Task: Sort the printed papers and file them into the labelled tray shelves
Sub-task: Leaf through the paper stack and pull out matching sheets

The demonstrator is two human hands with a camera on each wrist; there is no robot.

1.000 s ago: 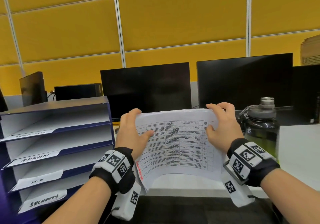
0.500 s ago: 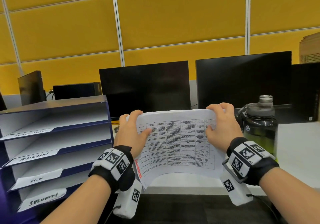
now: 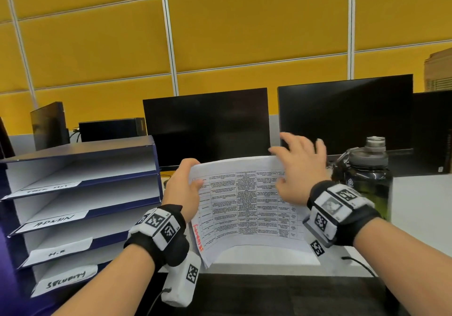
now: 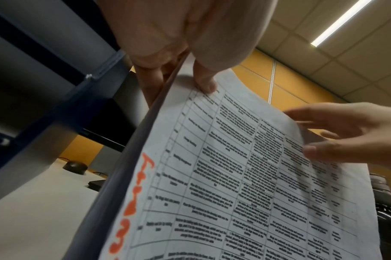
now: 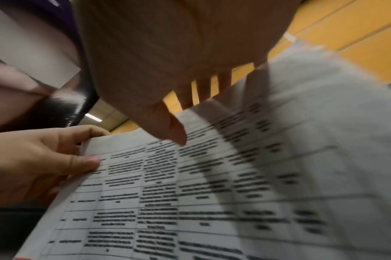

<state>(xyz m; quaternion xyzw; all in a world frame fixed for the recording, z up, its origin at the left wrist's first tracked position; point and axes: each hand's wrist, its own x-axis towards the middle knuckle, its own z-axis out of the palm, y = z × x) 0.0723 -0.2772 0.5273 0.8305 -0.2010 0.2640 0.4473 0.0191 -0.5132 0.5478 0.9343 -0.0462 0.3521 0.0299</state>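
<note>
A stack of printed papers (image 3: 247, 208) with a table of text and red handwriting (image 3: 198, 240) down its left margin stands curved over the desk. My left hand (image 3: 193, 174) grips the stack's upper left edge, thumb in front and fingers behind, as the left wrist view shows on the papers (image 4: 234, 176). My right hand (image 3: 286, 161) hovers at the upper right corner with fingers spread and straight, thumb near the top sheet (image 5: 212, 193). The blue tray shelves (image 3: 85, 149) stand at left, labelled ADMIN (image 3: 53, 220), H.R (image 3: 57, 252) and SECURITY (image 3: 66, 279); the top label (image 3: 49, 188) is unreadable.
Two dark monitors (image 3: 208, 125) (image 3: 344, 115) stand behind the papers. A dark water bottle (image 3: 367, 181) stands close by my right wrist. The white desk (image 3: 420, 205) runs right, with a dark surface (image 3: 269, 296) at the front edge and a cable (image 3: 357, 263).
My right hand has let go of the stack's upper right edge and spread its fingers above it. My left hand keeps its grip and the papers stay put.
</note>
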